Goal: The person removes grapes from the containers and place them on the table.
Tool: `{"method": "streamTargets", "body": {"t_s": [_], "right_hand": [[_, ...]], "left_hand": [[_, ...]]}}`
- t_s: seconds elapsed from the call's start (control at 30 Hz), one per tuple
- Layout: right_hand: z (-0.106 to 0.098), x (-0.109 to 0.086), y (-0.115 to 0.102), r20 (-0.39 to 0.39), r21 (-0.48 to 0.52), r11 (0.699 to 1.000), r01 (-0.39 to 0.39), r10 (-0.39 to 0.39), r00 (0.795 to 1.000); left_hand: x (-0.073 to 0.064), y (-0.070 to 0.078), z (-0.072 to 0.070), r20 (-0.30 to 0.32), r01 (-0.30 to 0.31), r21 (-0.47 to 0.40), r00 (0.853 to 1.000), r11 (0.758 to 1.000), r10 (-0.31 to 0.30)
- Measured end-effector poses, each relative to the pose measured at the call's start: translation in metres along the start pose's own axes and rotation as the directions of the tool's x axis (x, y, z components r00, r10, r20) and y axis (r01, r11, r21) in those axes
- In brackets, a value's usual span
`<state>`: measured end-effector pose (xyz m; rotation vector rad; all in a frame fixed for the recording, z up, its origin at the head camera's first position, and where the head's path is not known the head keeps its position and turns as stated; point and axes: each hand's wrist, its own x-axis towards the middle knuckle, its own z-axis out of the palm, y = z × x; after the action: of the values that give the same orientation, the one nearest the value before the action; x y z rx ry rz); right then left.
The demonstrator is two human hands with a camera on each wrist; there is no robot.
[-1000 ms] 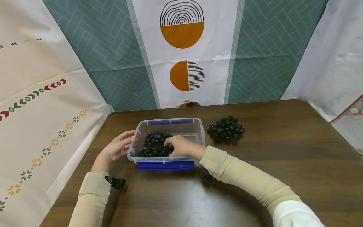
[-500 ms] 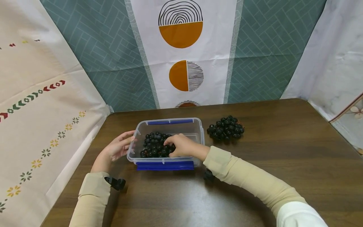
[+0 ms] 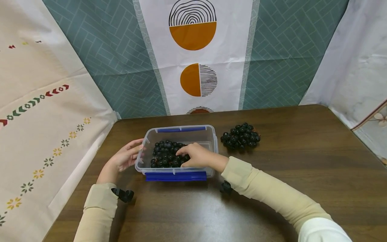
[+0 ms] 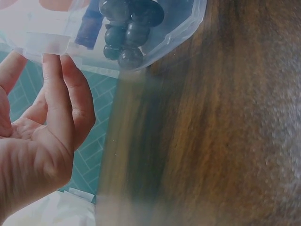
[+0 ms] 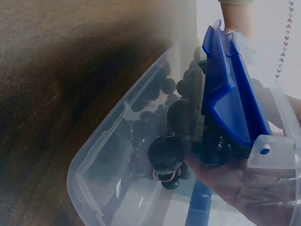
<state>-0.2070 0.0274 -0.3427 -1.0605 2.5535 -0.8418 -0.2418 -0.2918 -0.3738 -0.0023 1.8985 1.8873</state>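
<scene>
Inside the clear box (image 3: 196,137), the right hand (image 3: 198,156) curved round dark grapes (image 3: 164,157)

Compared with one second ago, the right hand has shifted slightly to the right, and the left edge of the grapes under it has moved the same way. The left hand (image 3: 127,156) keeps its place, with fingers extended and touching the left end of the box. A second bunch (image 3: 241,136) also lies as before, on the tabletop (image 3: 302,151) near the right end of the box.

The right hand holds grapes between thumb and fingers, but its lower fingers are hidden. From the right wrist, it appears dim behind the plastic and the blue latch (image 5: 237,96). The left wrist view cuts off most of the box. Whether the grapes inside make one bunch or two, I cannot tell.
</scene>
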Motion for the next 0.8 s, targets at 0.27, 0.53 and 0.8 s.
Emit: {"method": "streamTargets", "body": {"t_s": [0.27,0.53,0.8], "right_hand": [[0.0,-0.004,0.0,-0.002,0.038,0.999,0.004,-0.004,1.0],[-0.007,-0.008,0.002,-0.018,0.06,0.998,-0.012,0.013,1.0],[-0.011,-0.015,0.0,-0.037,0.057,0.998,0.004,-0.001,0.999]], "left_hand": [[0.0,-0.001,0.0,-0.006,0.003,0.007,1.0,1.0,-0.003],[0.0,-0.001,-0.001,-0.007,0.003,0.002,1.0,1.0,-0.003],[0.0,-0.001,-0.001,-0.011,0.004,0.007,1.0,1.0,-0.004]]}}
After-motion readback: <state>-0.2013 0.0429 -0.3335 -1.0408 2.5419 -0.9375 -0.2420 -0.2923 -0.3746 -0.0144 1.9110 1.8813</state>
